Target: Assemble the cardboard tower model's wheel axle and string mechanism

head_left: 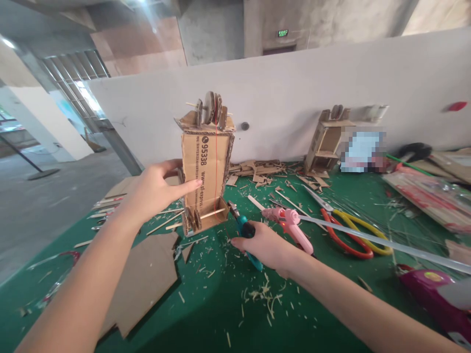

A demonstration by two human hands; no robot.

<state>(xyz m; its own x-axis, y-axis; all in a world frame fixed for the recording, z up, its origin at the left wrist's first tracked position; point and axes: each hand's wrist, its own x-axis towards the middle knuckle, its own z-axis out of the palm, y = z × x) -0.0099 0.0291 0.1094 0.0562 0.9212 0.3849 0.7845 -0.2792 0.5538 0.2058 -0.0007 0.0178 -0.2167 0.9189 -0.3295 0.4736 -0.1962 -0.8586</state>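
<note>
My left hand [160, 189] is closed around the left side of a cardboard model [206, 166], its thumb lying across the printed front. The model stands upright, slightly tilted. Cardboard wheels [210, 108] on a stick sit on its top, and a red thread [216, 157] runs down from them to a wooden stick [213, 213] across the base. In my right hand [265, 245] is a pair of pliers [245, 228] with teal and black handles, jaws close to the model's lower right corner. Whether the jaws touch the cardboard I cannot tell.
A pink glue gun [290, 225] with a long glue stick lies to the right, beside scissors [342, 225] with red and yellow handles. Farther back stands another cardboard model [324, 142]. Flat cardboard [147, 279] and wood scraps cover parts of the green table [198, 323].
</note>
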